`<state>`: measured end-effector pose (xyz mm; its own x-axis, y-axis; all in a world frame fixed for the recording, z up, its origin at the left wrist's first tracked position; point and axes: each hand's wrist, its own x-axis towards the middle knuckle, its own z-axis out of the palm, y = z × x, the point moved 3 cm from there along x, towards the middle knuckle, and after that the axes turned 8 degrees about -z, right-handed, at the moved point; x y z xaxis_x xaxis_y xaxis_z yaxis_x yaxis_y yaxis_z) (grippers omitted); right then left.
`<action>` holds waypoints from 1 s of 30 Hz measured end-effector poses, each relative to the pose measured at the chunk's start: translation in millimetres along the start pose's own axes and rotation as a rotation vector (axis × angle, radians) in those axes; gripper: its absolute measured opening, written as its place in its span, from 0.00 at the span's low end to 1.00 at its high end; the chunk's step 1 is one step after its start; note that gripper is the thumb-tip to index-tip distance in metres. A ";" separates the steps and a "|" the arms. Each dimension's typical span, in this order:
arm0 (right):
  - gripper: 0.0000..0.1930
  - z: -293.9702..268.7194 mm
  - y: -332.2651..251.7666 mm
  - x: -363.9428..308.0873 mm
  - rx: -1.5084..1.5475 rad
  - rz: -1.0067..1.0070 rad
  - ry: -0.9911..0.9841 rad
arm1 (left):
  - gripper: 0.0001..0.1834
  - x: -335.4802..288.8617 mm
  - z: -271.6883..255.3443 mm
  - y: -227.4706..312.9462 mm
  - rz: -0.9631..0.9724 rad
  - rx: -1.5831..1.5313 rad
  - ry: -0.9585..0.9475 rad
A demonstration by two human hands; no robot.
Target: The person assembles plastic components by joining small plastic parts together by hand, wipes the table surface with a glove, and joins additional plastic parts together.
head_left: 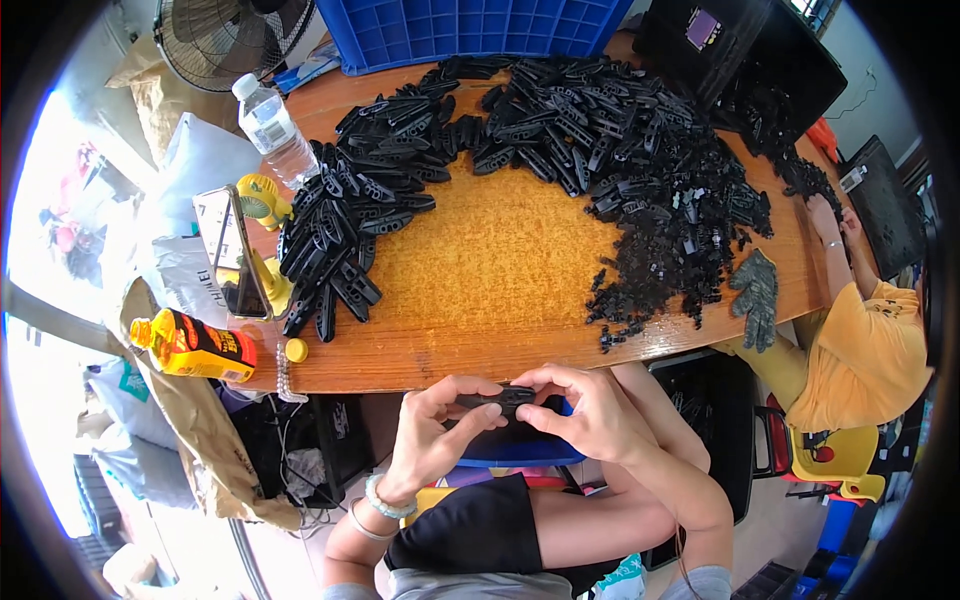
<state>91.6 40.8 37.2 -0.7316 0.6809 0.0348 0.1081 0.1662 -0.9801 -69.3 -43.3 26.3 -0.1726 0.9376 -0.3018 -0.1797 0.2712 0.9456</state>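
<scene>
Just past the table's near edge, over my lap, a dark elongated plastic part (512, 396) is held level between both hands. My left hand (436, 420) pinches its left end with thumb and fingers. At its right end, the thumb and fingertips of my right hand (585, 412) close on it; any smaller piece there is hidden. On the table, long black plastic parts (345, 220) lie heaped at the left, and more long parts (580, 110) are piled at the back. Small black pieces (670, 250) spread over the right side.
A blue crate (470, 35) stands at the back of the wooden table (480, 260). At the left are a water bottle (270, 130), a phone (228, 250) on a yellow stand and an orange drink bottle (200, 345). A glove (755, 300) lies right; a co-worker in orange (860, 350) sits beyond.
</scene>
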 end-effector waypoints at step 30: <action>0.08 -81.7 26.1 3.3 -0.754 -0.334 0.532 | 0.30 113.7 -120.6 19.9 0.467 1.262 0.856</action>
<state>147.0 105.7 27.7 -0.4240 0.7176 0.5525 0.4874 0.6950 -0.5286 -209.4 42.5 -3.9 -0.5267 0.7113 0.4655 0.8490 0.4135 0.3288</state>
